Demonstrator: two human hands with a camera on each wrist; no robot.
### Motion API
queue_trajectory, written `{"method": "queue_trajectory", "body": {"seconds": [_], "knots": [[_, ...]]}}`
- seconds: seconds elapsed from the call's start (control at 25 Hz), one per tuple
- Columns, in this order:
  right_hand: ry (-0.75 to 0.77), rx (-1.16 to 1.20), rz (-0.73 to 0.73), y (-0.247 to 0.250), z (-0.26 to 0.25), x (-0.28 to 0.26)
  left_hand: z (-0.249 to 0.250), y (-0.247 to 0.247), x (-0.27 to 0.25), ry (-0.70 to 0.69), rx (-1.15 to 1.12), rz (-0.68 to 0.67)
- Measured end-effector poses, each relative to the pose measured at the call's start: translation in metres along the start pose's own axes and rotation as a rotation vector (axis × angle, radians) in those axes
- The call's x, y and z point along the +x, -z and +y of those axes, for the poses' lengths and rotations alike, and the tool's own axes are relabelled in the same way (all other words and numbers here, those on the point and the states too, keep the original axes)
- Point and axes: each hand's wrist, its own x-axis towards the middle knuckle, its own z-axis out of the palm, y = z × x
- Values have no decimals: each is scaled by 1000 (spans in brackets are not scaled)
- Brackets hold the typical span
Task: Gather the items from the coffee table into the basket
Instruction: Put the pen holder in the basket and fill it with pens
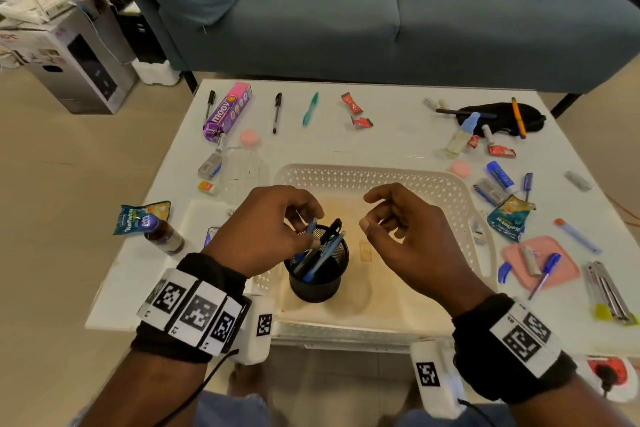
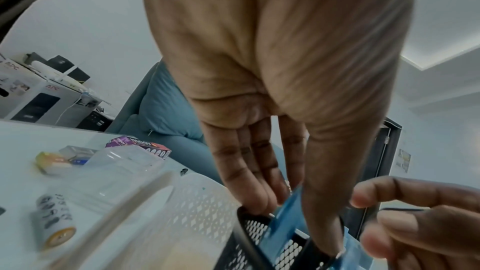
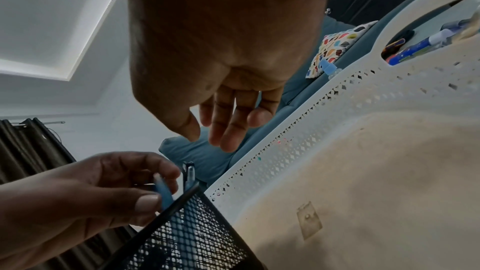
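Note:
A white perforated basket sits in the middle of the white coffee table. Inside it, at the front left, stands a black mesh pen cup with several pens. My left hand hovers over the cup and pinches a blue pen whose lower end is in the cup. In the left wrist view the thumb and fingers close on the blue pen. My right hand hangs above the basket's middle, fingers loosely curled, holding nothing. The right wrist view shows its fingers empty above the basket wall.
Loose items lie around the basket: a purple box, pens, a clear bottle, a brown bottle, snack packets, a pink tray and a black pouch. A blue sofa stands behind the table.

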Motion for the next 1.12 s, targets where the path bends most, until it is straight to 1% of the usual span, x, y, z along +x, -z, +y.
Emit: {"method": "queue_trajectory", "body": {"seconds": [0.08,0.2,0.28,0.4,0.52,0.64,0.72,0.8,0.88,1.0,1.12], "knots": [[-5,-4,-37,-2,0,1,6,3,-1,40,-62,6],[6,-28,-51,1,0,3,15,22,6,65,-110,82],[5,-38,-41,5,3,3,12,42,27,86,-66,96],[0,-65,-45,10,6,2,-4,74,85,155,12,150],[8,-91,-32,12,8,5,-35,92,155,269,141,216],[8,-90,-12,13,10,10,-68,92,207,380,333,196],[4,-104,-17,13,11,10,-82,86,229,391,489,167],[4,-122,-27,12,13,11,-89,77,247,388,592,140],[12,-137,-28,13,16,12,-99,69,262,420,693,97],[7,-138,-33,13,17,13,-106,62,275,463,798,73],[-12,-143,-39,13,17,13,-101,53,276,409,937,69]]}}
